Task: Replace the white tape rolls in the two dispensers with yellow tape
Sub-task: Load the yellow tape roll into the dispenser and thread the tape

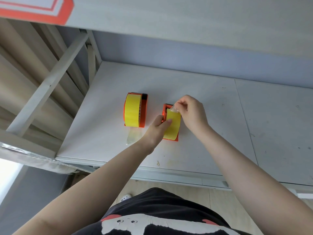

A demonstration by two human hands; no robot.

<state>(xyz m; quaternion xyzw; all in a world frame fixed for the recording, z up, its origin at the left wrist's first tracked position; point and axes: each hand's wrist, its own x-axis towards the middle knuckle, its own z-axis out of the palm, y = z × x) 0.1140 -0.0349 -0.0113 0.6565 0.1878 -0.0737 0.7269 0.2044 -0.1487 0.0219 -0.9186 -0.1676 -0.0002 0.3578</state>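
Observation:
Two orange tape dispensers stand side by side on a pale grey table (211, 116). The left dispenser (144, 114) carries a yellow tape roll (133, 111), and a clear strip of tape (133, 136) trails from it toward the table's front edge. The right dispenser (171, 139) also carries a yellow roll (173, 126). My left hand (156, 129) grips the right dispenser and roll from the left side. My right hand (192, 111) pinches the loose clear tape end (174, 109) at the far side of that roll.
A grey wall rises behind the table, and a slanted metal frame (50, 82) stands at its left. The table's front edge (169, 172) runs just below my forearms. A small scrap (158, 163) lies near that edge.

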